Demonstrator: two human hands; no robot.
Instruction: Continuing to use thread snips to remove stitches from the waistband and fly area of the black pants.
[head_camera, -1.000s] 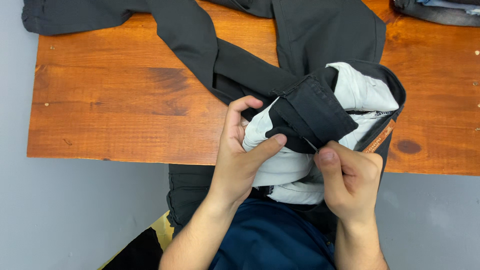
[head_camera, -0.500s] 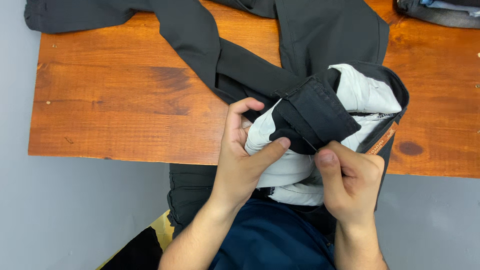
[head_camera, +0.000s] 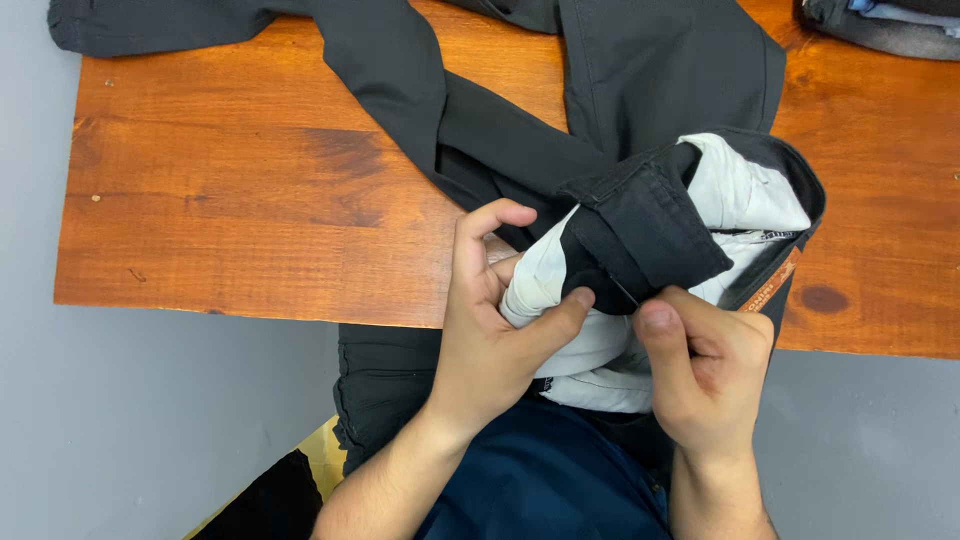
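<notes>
Black trousers (head_camera: 640, 90), white pocket lining (head_camera: 560, 285) turned out, both hands (head_camera: 490, 330) pinching the waistband.

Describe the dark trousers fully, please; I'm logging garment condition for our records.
The dark trousers look like charcoal woven cotton, lying rumpled on the wooden table, one leg stretched toward its far left corner. The waist end hangs over the near edge, turned inside out so white pocket lining and an orange-brown waistband trim show. The left hand grips the white lining; the right hand pinches the dark fabric's edge.
</notes>
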